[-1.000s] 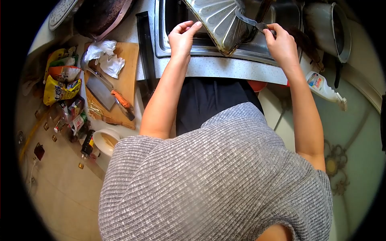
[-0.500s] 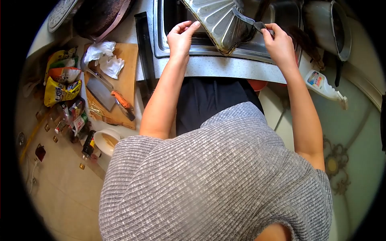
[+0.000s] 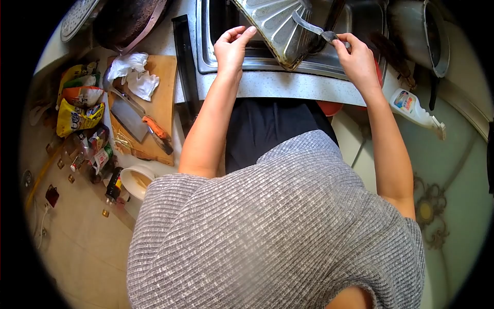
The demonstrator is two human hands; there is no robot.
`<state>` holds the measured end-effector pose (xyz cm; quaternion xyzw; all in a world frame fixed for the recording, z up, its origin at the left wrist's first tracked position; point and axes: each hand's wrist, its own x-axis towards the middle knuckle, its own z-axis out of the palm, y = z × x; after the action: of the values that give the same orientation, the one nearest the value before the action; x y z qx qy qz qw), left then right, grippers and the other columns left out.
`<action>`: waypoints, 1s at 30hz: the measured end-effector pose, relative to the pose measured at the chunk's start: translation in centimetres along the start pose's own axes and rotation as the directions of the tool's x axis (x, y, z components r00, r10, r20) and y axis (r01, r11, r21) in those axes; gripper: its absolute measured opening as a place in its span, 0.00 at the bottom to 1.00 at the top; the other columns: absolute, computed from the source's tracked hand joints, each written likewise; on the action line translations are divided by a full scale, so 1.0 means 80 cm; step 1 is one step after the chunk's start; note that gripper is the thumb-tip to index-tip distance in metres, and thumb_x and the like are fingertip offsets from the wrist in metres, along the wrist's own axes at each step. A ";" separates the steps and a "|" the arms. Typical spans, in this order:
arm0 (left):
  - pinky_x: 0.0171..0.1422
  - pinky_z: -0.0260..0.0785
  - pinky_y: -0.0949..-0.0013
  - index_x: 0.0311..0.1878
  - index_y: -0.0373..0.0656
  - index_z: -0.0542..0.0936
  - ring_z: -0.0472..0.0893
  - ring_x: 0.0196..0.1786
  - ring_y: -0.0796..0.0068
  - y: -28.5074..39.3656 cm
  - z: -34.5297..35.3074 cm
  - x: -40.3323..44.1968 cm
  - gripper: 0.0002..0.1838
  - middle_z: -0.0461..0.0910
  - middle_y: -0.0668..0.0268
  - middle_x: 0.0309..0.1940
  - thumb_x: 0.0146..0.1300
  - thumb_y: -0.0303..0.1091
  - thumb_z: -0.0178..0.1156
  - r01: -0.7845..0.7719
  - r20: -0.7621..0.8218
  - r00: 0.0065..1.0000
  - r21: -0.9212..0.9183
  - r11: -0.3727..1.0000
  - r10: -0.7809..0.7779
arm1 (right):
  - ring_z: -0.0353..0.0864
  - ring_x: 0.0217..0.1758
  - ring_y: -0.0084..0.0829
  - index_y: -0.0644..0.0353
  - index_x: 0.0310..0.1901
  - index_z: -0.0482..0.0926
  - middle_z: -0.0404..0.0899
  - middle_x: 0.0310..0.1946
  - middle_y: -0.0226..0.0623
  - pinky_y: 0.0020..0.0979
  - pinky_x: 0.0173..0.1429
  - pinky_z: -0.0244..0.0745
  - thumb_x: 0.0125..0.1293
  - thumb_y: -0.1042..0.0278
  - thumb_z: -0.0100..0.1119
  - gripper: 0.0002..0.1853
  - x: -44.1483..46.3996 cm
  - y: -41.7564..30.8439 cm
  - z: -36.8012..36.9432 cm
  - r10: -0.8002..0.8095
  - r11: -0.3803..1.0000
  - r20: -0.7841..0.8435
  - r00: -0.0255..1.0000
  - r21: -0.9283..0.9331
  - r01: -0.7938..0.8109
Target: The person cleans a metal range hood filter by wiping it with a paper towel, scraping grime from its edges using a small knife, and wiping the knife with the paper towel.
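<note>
Bright middle; black corners, bowed edges; patch of shirt [image 3: 278, 221] seemingly blurred.

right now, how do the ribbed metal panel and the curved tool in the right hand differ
The ribbed metal panel is broad, while the curved tool is slim. The panel has a straight edge; the tool bends. The right hand grips the tool; the left hand is at the panel's edge. Both look greyish and are above the sink.

Both bare forearms [image 3: 213, 113] reach forward, leaning inward. The left hand [image 3: 231, 48] has its thumb extended and fingers curled; the right hand [image 3: 356, 57], wrist [image 3: 371, 91] angled slightly inward, pinches between thumb and forefinger.
</note>
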<state>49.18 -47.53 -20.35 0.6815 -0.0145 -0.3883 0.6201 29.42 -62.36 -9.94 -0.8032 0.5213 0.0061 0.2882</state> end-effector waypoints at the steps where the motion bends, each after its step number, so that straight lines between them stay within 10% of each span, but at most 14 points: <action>1: 0.44 0.70 0.80 0.43 0.36 0.81 0.74 0.35 0.83 0.001 0.000 -0.001 0.19 0.77 0.71 0.32 0.49 0.34 0.74 0.000 0.002 1.000 0.000 1.000 0.000 | 0.81 0.42 0.51 0.57 0.45 0.81 0.82 0.36 0.51 0.40 0.48 0.75 0.62 0.55 0.55 0.17 0.000 -0.001 0.001 -0.014 1.000 0.000 1.000 -0.001 0.014; 30: 0.48 0.69 0.78 0.44 0.37 0.81 0.75 0.39 0.80 -0.001 -0.003 0.003 0.20 0.79 0.69 0.35 0.50 0.34 0.74 0.007 0.005 1.000 0.043 0.999 -0.008 | 0.81 0.45 0.50 0.60 0.44 0.81 0.82 0.38 0.51 0.41 0.53 0.74 0.62 0.56 0.54 0.17 0.011 -0.016 -0.011 -0.013 0.995 0.038 0.999 -0.103 0.017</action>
<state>49.44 -47.41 -20.59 0.6937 -0.0218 -0.3920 0.6038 30.67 -63.16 -8.87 -0.8206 0.5089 0.0459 0.2558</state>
